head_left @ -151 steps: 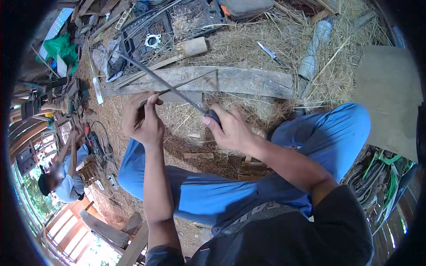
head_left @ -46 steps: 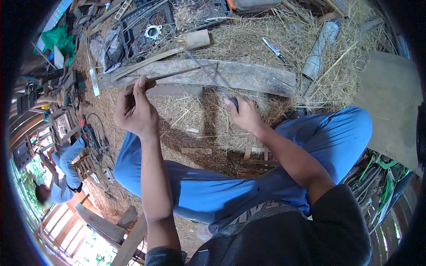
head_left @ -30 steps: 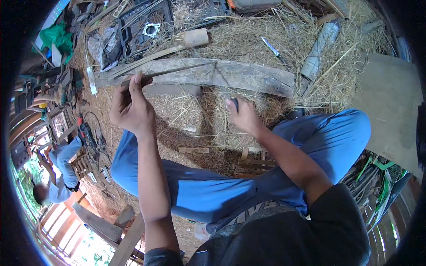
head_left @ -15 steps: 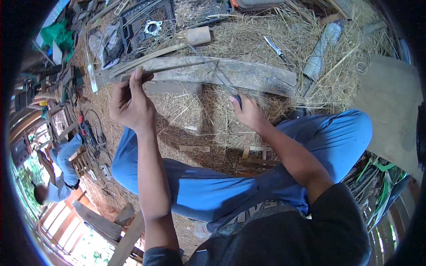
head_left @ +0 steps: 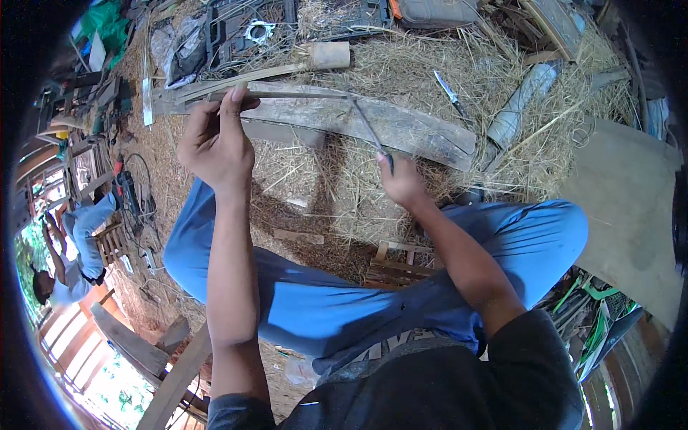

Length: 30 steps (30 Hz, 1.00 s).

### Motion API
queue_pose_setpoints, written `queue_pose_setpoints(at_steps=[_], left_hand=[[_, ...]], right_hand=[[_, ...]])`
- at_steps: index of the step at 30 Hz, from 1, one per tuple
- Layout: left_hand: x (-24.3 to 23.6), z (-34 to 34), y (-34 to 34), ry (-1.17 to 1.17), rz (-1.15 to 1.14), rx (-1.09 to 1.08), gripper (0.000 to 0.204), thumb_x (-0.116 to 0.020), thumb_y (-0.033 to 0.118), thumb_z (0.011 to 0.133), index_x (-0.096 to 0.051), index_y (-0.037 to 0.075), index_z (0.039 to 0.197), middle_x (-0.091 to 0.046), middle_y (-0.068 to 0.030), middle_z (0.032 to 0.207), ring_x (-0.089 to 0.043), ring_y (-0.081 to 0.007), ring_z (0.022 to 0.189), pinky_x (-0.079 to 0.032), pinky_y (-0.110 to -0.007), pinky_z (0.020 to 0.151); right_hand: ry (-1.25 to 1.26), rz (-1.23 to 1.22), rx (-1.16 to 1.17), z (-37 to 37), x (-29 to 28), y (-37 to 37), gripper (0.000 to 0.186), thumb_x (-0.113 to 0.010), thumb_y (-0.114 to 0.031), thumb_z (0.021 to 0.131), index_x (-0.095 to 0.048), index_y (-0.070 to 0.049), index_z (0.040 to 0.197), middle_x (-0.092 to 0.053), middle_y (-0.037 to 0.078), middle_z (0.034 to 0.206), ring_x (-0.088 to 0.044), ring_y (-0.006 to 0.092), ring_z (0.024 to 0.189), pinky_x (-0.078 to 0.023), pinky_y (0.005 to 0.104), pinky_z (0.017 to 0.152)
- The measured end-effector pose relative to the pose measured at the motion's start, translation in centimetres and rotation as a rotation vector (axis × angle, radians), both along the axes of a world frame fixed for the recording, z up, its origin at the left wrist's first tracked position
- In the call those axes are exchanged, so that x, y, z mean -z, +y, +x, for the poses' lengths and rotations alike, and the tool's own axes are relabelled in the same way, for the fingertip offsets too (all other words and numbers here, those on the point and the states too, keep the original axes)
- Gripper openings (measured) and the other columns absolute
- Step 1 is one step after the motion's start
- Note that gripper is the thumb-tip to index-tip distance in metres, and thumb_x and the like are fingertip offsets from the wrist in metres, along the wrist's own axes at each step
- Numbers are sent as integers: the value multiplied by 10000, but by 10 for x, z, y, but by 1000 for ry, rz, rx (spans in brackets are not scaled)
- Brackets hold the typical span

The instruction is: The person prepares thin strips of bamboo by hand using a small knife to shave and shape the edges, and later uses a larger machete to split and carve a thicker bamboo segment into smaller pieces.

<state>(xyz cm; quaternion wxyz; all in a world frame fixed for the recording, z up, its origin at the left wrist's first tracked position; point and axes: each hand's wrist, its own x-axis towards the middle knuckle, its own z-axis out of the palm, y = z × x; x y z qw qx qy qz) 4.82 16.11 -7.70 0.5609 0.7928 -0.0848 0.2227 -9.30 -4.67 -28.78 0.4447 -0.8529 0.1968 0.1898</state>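
Left hand fingers pinch thin bamboo strip | right hand grips slim metal blade | dry straw

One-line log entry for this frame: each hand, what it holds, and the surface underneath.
left hand: pinches thin bamboo strip | right hand: grips knife, blade against strip | beneath: weathered plank on straw

Bright blue trousers at centre, black shirt at bottom, golden straw and a weathered grey plank above.
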Motion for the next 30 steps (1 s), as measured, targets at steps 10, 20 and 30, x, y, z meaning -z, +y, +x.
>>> queue_pose_setpoints(at_steps=[10, 20, 30], left_hand=[[-1, 8, 4, 4, 1, 24, 110, -645, 19, 971, -682, -79, 936, -730, -116, 835, -708, -146, 767, -565, -253, 724], [-1, 6, 4, 3, 82, 42, 218, -522, 91, 1052, -648, -87, 1049, -712, -137, 923, -701, -170, 847, -602, -316, 791], [12, -3, -2, 5, -26, 52, 202, -513, 57, 1044, -633, -105, 1050, -703, -173, 941, -708, -207, 871, -628, -380, 818]], right_hand=[[-33, -35, 19, -6, 19, -4, 610, -439, -523, 1024, -640, 53, 1032, -656, 336, 928, -633, 523, 921, -479, 576, 845], [-33, 311, -33, 20, -86, 18, 518, -481, -432, 1047, -599, 70, 1094, -644, 272, 729, -670, 447, 706, -535, 506, 669], [-196, 260, 11, 9, -72, 25, 446, -524, -371, 1037, -570, 70, 991, -603, 244, 602, -674, 450, 637, -529, 538, 639]])
